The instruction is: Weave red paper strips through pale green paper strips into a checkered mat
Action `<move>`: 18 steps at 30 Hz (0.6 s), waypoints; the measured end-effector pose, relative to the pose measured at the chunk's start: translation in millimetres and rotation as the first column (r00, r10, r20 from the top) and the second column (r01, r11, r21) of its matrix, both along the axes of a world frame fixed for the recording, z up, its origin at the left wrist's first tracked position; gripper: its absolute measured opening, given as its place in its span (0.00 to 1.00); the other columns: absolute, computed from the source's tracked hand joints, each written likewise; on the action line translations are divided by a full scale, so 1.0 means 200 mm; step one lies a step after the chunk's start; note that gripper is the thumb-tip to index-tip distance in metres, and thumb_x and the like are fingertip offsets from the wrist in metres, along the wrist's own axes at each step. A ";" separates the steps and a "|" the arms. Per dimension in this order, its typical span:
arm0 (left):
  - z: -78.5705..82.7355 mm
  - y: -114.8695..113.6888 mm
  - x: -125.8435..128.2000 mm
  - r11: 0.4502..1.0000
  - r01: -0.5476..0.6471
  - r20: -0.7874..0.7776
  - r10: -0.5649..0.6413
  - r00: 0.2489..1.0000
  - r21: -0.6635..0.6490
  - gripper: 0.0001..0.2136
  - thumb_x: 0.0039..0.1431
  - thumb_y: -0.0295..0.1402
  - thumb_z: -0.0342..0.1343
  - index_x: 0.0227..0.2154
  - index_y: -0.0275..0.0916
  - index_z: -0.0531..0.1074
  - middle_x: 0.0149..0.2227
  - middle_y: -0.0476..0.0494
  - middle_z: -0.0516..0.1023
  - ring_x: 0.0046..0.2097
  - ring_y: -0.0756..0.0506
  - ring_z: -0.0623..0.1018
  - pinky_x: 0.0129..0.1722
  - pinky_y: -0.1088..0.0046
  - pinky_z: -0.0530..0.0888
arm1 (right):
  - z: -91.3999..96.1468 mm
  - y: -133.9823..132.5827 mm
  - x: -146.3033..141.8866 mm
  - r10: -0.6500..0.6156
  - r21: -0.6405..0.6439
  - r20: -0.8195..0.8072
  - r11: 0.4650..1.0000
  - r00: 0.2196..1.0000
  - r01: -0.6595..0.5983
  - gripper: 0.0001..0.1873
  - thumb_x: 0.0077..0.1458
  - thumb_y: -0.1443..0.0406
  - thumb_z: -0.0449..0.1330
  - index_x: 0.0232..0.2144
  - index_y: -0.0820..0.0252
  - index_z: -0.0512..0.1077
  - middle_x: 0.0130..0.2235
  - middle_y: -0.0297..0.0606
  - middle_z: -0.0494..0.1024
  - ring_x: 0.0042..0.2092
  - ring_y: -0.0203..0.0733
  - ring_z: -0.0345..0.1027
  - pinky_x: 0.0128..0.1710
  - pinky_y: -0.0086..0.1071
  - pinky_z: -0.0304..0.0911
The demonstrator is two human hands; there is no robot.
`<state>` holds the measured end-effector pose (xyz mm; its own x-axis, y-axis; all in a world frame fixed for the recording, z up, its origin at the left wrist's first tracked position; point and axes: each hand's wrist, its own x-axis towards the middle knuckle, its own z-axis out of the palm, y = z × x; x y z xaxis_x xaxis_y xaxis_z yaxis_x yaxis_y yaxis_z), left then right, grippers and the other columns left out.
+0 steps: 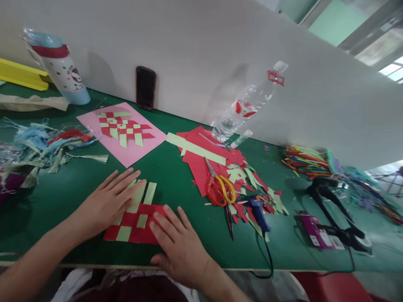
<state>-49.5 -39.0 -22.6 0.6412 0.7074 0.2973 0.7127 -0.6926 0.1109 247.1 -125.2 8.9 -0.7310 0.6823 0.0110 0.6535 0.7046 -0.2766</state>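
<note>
A woven paper mat (135, 224) of red and pale green strips lies on the green tabletop (176, 247), close to the front edge. My left hand (108, 197) rests flat on its upper part, with the fingertips on the pale green strips. My right hand (178, 247) lies flat at the mat's right end, fingers spread over the red paper. Neither hand appears to grip anything. Part of the mat is hidden under both hands.
Farther back, a woven red-and-green piece sits on a pink sheet (103, 121). To the right are orange-handled scissors (220, 188), red paper scraps (201, 161), a blue glue gun (258, 214) and a plastic bottle (242, 109). Frayed fibre bundles (40, 147) lie at left.
</note>
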 end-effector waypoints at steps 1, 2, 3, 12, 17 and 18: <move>0.01 -0.06 0.00 0.998 -0.050 0.030 0.048 0.998 0.048 0.25 0.74 0.31 0.46 0.71 0.44 0.63 0.73 0.37 0.66 0.74 0.37 0.63 0.73 0.53 0.57 | 0.01 0.03 0.00 -0.032 0.009 0.006 0.999 0.999 0.032 0.32 0.75 0.51 0.54 0.72 0.61 0.62 0.74 0.45 0.63 0.78 0.58 0.41 0.76 0.61 0.44; 0.01 -0.13 0.01 0.996 -0.058 0.037 0.056 0.998 0.075 0.24 0.73 0.31 0.48 0.69 0.44 0.65 0.70 0.37 0.70 0.73 0.36 0.66 0.72 0.52 0.59 | 0.02 0.06 0.00 -0.064 0.013 0.015 0.998 0.998 0.064 0.30 0.75 0.54 0.53 0.72 0.62 0.62 0.73 0.46 0.64 0.78 0.58 0.41 0.75 0.61 0.46; 0.01 -0.20 0.02 0.995 -0.041 0.036 0.038 0.999 0.093 0.23 0.72 0.30 0.49 0.67 0.44 0.68 0.66 0.37 0.75 0.70 0.36 0.70 0.71 0.52 0.60 | 0.04 0.10 0.00 -0.095 0.013 0.026 0.995 0.995 0.094 0.28 0.76 0.57 0.52 0.71 0.62 0.63 0.73 0.48 0.64 0.78 0.58 0.42 0.75 0.60 0.48; -0.09 -0.57 -0.14 0.957 -0.292 0.185 0.286 0.940 0.002 0.16 0.70 0.40 0.54 0.58 0.46 0.71 0.55 0.36 0.78 0.52 0.35 0.79 0.49 0.57 0.75 | 0.09 0.20 -0.06 -0.159 -0.125 0.123 0.977 0.980 0.174 0.26 0.71 0.69 0.52 0.68 0.68 0.66 0.65 0.51 0.74 0.63 0.58 0.68 0.64 0.52 0.69; -0.04 -0.56 -0.11 0.948 -0.317 0.247 0.311 0.918 -0.016 0.15 0.71 0.37 0.52 0.57 0.47 0.72 0.56 0.40 0.79 0.54 0.36 0.80 0.55 0.57 0.75 | 0.07 0.05 -0.06 -0.114 -0.134 0.004 0.984 0.994 0.113 0.25 0.71 0.70 0.51 0.67 0.68 0.67 0.62 0.50 0.78 0.58 0.54 0.72 0.62 0.49 0.71; -0.02 -0.55 -0.07 0.954 -0.300 0.247 0.292 0.924 -0.004 0.16 0.71 0.36 0.51 0.58 0.48 0.72 0.56 0.40 0.80 0.55 0.37 0.80 0.59 0.56 0.74 | 0.07 0.05 -0.05 -0.117 -0.113 -0.019 0.987 0.993 0.114 0.25 0.71 0.70 0.51 0.67 0.68 0.68 0.61 0.50 0.78 0.58 0.53 0.72 0.61 0.49 0.71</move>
